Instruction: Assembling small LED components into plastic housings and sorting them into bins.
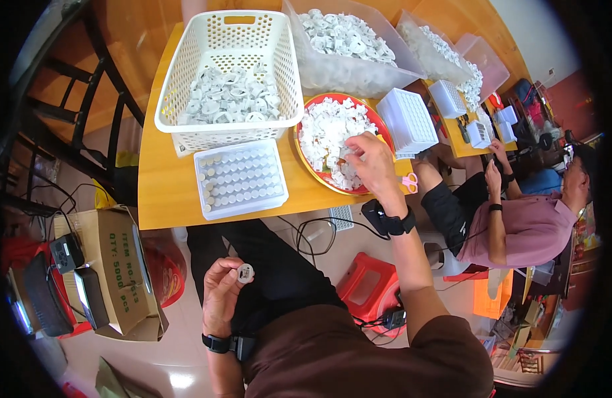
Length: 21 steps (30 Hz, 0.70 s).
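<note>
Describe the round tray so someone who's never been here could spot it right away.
On the wooden table, find the big white perforated basket; the round tray sits just to its right. It is heaped with small white plastic parts, the person's right hand over them. Its round red, yellow-edged rim sets it apart from the rectangular white and translucent containers nearby.

White pieces point(334, 129) partly hidden behind the right of the hands point(374, 166) — any pinched one perhaps indistinguishable.

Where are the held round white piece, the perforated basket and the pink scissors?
Round white piece point(246, 272): head view, its face.
Perforated basket point(239, 48): head view, back wall.
Pink scissors point(410, 182): head view, the handle.
</note>
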Each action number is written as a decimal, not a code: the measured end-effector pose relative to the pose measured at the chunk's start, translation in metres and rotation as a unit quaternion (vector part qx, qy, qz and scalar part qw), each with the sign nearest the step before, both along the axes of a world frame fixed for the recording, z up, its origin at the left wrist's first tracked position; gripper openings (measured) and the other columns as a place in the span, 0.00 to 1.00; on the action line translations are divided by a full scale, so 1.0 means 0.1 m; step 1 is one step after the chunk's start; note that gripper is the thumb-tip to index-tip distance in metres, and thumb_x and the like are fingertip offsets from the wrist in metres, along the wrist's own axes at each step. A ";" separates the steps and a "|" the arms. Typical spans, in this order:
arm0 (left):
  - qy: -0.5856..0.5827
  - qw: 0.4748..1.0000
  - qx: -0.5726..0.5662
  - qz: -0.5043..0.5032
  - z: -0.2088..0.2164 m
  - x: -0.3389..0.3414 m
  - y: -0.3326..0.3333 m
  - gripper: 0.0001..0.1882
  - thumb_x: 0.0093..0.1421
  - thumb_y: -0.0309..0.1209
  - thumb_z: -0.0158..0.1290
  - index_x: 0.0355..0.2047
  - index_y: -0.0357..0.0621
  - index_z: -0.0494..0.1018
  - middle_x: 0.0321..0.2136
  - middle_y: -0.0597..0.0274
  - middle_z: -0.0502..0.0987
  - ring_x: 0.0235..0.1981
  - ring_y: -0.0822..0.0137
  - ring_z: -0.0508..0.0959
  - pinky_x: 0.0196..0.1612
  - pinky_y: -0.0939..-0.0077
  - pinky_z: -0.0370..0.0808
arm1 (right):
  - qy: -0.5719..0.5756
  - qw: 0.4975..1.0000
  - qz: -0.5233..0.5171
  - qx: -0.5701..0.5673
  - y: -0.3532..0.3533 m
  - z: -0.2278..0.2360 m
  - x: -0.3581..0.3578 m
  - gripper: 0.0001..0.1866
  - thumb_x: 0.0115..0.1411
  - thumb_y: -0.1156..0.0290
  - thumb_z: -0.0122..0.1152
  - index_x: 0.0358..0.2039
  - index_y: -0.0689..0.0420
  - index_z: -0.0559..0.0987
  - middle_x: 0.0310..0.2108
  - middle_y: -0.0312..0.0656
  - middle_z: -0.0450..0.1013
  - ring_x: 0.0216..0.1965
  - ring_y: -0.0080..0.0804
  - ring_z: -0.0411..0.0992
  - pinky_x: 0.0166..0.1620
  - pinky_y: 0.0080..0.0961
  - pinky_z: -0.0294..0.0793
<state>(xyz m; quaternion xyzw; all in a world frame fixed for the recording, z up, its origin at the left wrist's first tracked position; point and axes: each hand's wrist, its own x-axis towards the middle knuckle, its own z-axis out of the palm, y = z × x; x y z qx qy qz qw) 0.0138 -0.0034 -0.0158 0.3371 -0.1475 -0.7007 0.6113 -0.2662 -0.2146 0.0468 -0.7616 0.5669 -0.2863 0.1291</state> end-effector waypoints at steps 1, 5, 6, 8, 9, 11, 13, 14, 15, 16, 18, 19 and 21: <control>-0.005 1.000 0.005 -0.001 -0.01 0.00 0.01 0.05 0.58 0.25 0.50 0.35 0.38 0.71 0.34 0.60 0.72 0.35 0.67 0.75 0.40 0.72 0.75 | 0.033 0.999 0.017 0.001 -0.01 -0.04 0.00 0.10 0.44 0.81 0.60 0.30 0.60 0.76 0.29 0.46 0.71 0.29 0.39 0.72 0.33 0.30 0.71; -0.014 1.000 0.015 -0.003 -0.01 0.00 0.01 0.05 0.58 0.25 0.50 0.35 0.38 0.71 0.34 0.60 0.72 0.35 0.68 0.75 0.40 0.72 0.75 | 0.027 0.999 0.011 0.019 0.00 -0.07 0.05 0.12 0.42 0.82 0.61 0.30 0.60 0.75 0.31 0.46 0.70 0.31 0.42 0.72 0.33 0.31 0.70; -0.015 1.000 0.018 -0.001 -0.01 0.00 0.01 0.05 0.58 0.25 0.50 0.35 0.38 0.71 0.34 0.60 0.72 0.35 0.68 0.75 0.40 0.72 0.75 | 0.029 0.999 0.008 0.027 0.00 -0.05 0.05 0.12 0.42 0.82 0.61 0.31 0.60 0.75 0.30 0.46 0.70 0.31 0.43 0.72 0.34 0.32 0.70; -0.015 1.000 0.020 -0.006 0.00 -0.01 0.00 0.05 0.58 0.25 0.50 0.35 0.38 0.71 0.34 0.60 0.72 0.35 0.68 0.75 0.40 0.73 0.75 | 0.030 0.999 0.006 0.037 0.00 -0.05 0.06 0.13 0.42 0.82 0.62 0.31 0.60 0.74 0.29 0.46 0.69 0.31 0.44 0.72 0.34 0.33 0.70; -0.015 1.000 0.021 -0.006 -0.01 -0.01 0.00 0.05 0.58 0.25 0.50 0.35 0.38 0.71 0.34 0.60 0.72 0.35 0.68 0.75 0.40 0.73 0.75 | 0.026 0.999 0.004 0.030 0.00 -0.05 0.06 0.13 0.42 0.82 0.61 0.31 0.60 0.74 0.28 0.46 0.69 0.30 0.45 0.71 0.34 0.34 0.70; -0.017 1.000 0.020 -0.008 -0.01 -0.01 0.01 0.05 0.58 0.25 0.50 0.34 0.38 0.71 0.34 0.60 0.72 0.35 0.68 0.75 0.40 0.74 0.75 | 0.023 0.999 0.004 0.024 0.01 -0.05 0.05 0.13 0.42 0.83 0.61 0.31 0.60 0.74 0.28 0.46 0.68 0.30 0.46 0.71 0.34 0.36 0.70; -0.017 1.000 0.018 -0.009 0.00 0.00 0.02 0.05 0.58 0.25 0.50 0.34 0.38 0.71 0.34 0.60 0.72 0.35 0.68 0.75 0.40 0.74 0.75 | 0.038 0.999 0.037 0.000 0.02 -0.05 0.04 0.14 0.43 0.83 0.60 0.33 0.60 0.73 0.27 0.47 0.67 0.30 0.48 0.70 0.34 0.37 0.69; -0.016 1.000 0.016 -0.011 0.00 0.00 0.02 0.05 0.58 0.25 0.50 0.34 0.38 0.71 0.34 0.60 0.72 0.35 0.68 0.75 0.40 0.74 0.75 | 0.038 0.999 0.038 0.000 0.02 -0.05 0.05 0.14 0.43 0.83 0.60 0.33 0.60 0.73 0.27 0.47 0.67 0.30 0.48 0.70 0.34 0.37 0.69; -0.016 1.000 0.016 -0.009 0.00 0.00 0.02 0.05 0.58 0.25 0.50 0.34 0.38 0.71 0.34 0.60 0.72 0.35 0.68 0.75 0.40 0.74 0.75 | 0.058 0.997 0.050 -0.012 0.02 -0.05 0.05 0.14 0.44 0.83 0.59 0.34 0.60 0.73 0.28 0.47 0.68 0.31 0.48 0.70 0.34 0.37 0.70; -0.015 1.000 0.016 -0.009 0.00 0.01 0.03 0.05 0.58 0.26 0.50 0.34 0.39 0.71 0.34 0.60 0.72 0.35 0.68 0.75 0.40 0.74 0.75 | 0.078 0.995 0.062 -0.023 0.03 -0.05 0.05 0.14 0.45 0.83 0.57 0.35 0.60 0.73 0.29 0.48 0.68 0.31 0.49 0.70 0.34 0.37 0.70; -0.013 1.000 0.015 -0.006 0.01 0.01 0.04 0.05 0.58 0.26 0.50 0.34 0.39 0.71 0.34 0.60 0.72 0.35 0.68 0.75 0.40 0.74 0.74 | 0.103 0.992 0.065 -0.032 0.04 -0.02 0.07 0.14 0.46 0.83 0.56 0.36 0.60 0.72 0.30 0.48 0.68 0.32 0.49 0.70 0.35 0.37 0.70; -0.015 1.000 0.013 -0.007 0.01 0.01 0.04 0.05 0.58 0.26 0.50 0.34 0.39 0.71 0.33 0.60 0.72 0.35 0.68 0.75 0.40 0.74 0.74 | 0.128 0.989 0.067 -0.040 0.05 -0.01 0.08 0.15 0.47 0.83 0.55 0.37 0.59 0.72 0.31 0.49 0.68 0.33 0.50 0.70 0.35 0.37 0.70; -0.017 1.000 0.011 -0.006 0.01 0.01 0.07 0.05 0.58 0.26 0.50 0.34 0.39 0.71 0.33 0.60 0.72 0.35 0.68 0.75 0.40 0.74 0.74 | 0.138 0.987 0.065 -0.041 0.05 0.00 0.09 0.14 0.48 0.83 0.53 0.38 0.60 0.73 0.31 0.50 0.69 0.34 0.50 0.70 0.36 0.37 0.70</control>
